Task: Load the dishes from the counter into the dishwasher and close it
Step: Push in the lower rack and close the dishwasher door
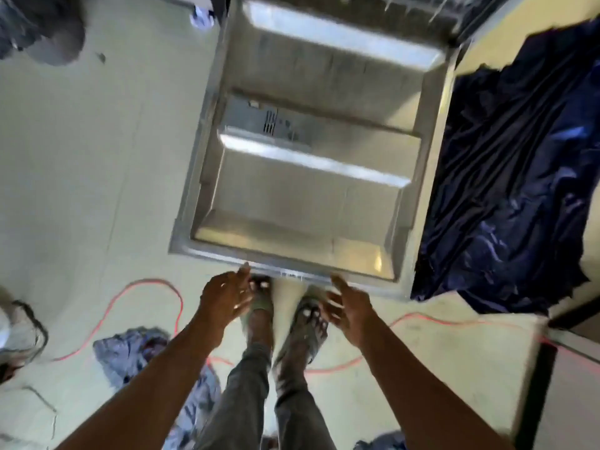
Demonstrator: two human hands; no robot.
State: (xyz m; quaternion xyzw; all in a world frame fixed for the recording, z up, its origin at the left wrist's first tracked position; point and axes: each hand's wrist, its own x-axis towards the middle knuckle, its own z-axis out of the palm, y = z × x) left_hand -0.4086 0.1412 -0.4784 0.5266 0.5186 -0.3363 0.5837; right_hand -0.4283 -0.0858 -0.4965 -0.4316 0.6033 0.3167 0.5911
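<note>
The dishwasher door [311, 196] lies dropped flat, its steel inner face turned up, filling the middle of the head view. A bit of the wire rack [406, 4] shows at the top edge, blurred. My left hand [227, 293] hovers just below the door's near edge, fingers apart, fingertips at the rim. My right hand [347, 306] does the same further right, palm open. Neither hand holds anything. No dishes are in view.
A dark blue cloth [513, 177] drapes over the cabinet on the right of the door. An orange cable [156, 284] loops across the pale floor. Crumpled blue-grey rags [136, 349] lie at the lower left. My sandalled feet [285, 319] stand at the door's edge.
</note>
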